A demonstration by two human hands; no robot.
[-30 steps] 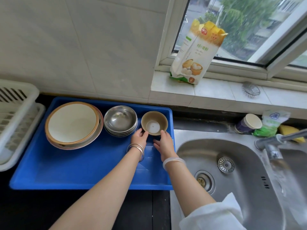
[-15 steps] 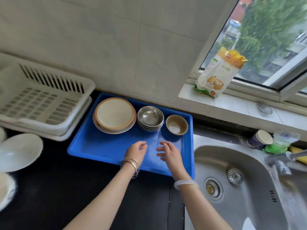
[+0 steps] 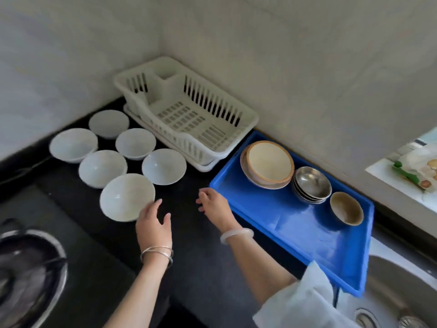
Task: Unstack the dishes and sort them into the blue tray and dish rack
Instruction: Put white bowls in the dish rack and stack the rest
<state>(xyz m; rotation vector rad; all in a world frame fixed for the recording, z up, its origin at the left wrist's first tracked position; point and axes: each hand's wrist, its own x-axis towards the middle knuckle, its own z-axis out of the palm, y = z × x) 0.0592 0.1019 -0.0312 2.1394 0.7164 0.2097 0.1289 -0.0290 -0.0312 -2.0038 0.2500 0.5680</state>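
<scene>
Lower left, a dark pan is blurred and cut off. Six white bowls sit on the black worktop. Left hand has its fingers spread at the nearest bowl; I can't tell if they touch. Right hand is loose and empty over bare worktop, beside the blue tray corner. The dish rack sits upper centre. The sink is cut off lower right.

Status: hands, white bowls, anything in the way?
Both hands open, empty: left hand at nearest white bowl; right hand beside blue tray. Nothing between bowls and dish rack.

Six white bowls, one brown bowl, two plates, perhaps four steel bowls.
</scene>
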